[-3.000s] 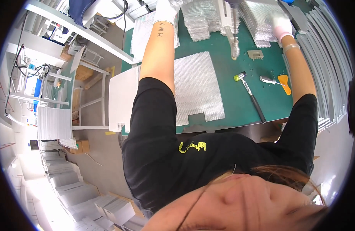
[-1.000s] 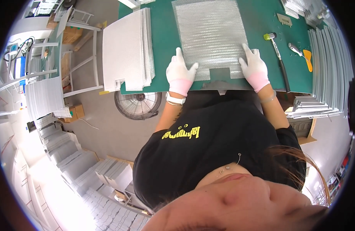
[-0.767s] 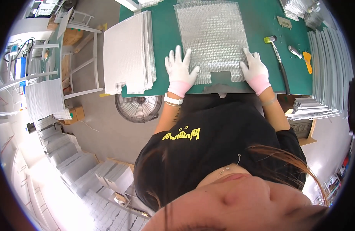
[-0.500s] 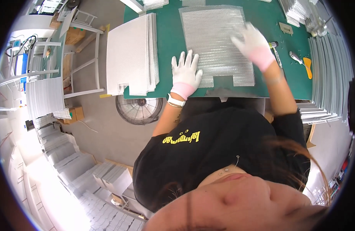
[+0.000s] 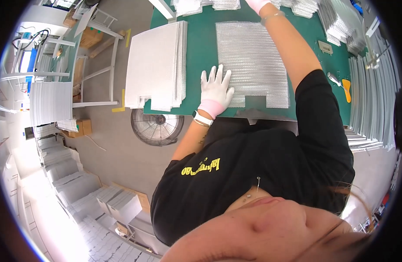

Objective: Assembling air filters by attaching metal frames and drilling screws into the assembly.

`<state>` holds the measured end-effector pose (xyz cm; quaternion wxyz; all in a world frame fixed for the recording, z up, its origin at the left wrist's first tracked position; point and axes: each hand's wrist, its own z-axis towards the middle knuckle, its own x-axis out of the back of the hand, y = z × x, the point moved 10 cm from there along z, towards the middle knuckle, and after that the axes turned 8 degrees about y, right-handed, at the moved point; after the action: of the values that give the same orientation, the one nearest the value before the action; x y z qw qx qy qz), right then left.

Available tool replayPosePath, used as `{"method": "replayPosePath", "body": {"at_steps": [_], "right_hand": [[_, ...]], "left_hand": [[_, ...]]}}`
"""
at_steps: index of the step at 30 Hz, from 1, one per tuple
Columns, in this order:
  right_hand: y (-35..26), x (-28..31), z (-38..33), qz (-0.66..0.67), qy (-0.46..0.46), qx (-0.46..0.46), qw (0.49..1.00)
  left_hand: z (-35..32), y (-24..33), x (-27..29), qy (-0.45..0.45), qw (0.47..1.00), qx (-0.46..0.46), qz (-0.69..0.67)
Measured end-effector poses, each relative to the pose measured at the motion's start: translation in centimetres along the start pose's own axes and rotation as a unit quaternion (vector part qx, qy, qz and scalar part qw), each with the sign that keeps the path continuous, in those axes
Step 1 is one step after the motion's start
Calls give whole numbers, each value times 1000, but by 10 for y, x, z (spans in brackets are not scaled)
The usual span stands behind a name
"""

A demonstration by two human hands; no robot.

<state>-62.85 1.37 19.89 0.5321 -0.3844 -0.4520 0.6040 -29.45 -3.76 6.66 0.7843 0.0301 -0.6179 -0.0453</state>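
My left hand (image 5: 216, 88), in a white glove with a pink cuff, lies flat with its fingers stretched. Its fingertips and thumb rest along the left edge of a silvery mesh sheet (image 5: 257, 65). That sheet lies on the green table top (image 5: 201, 41) and has a rectangular notch in its near edge. My right arm stretches far across the table, over the sheet's right part. Of my right hand (image 5: 257, 4) only the pink cuff and a bit of glove show at the top edge; the fingers are out of the picture.
Left of the sheet stands a stack of white notched panels (image 5: 155, 65). Small mesh piles (image 5: 305, 8) line the far side. A yellow scraper (image 5: 347, 89) lies at right, near grey strips (image 5: 371, 96). A floor fan (image 5: 157, 126) stands below the table's near-left edge.
My right hand has moved from above the mesh sheet to the far edge, mostly out of view. My left hand stays flat at the sheet's left edge. The whole view has shifted slightly.
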Motion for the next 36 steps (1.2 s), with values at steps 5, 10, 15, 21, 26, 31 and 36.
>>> {"method": "replayPosePath", "body": {"at_steps": [5, 10, 15, 21, 26, 31, 36], "right_hand": [[-10, 9, 39, 238, -162, 65, 955], [-112, 22, -26, 361, -219, 1, 907], [-109, 104, -95, 203, -127, 124, 963], [-18, 180, -244, 202, -64, -48, 976], [5, 182, -314, -23, -40, -80, 996], [-15, 172, -312, -224, -28, -85, 971], [-3, 171, -304, -315, -36, -24, 948]], "left_hand": [[12, 2, 5, 31, 997, -17, -64], [27, -12, 18, 72, 984, 28, -159], [34, -9, 32, 132, 985, -7, -115], [-14, -73, 36, 182, 524, 287, -781], [-16, -24, 55, 68, 755, 254, -601], [-4, -16, 65, 134, 929, 204, -279], [8, -22, 31, 22, 918, 252, -305]]}}
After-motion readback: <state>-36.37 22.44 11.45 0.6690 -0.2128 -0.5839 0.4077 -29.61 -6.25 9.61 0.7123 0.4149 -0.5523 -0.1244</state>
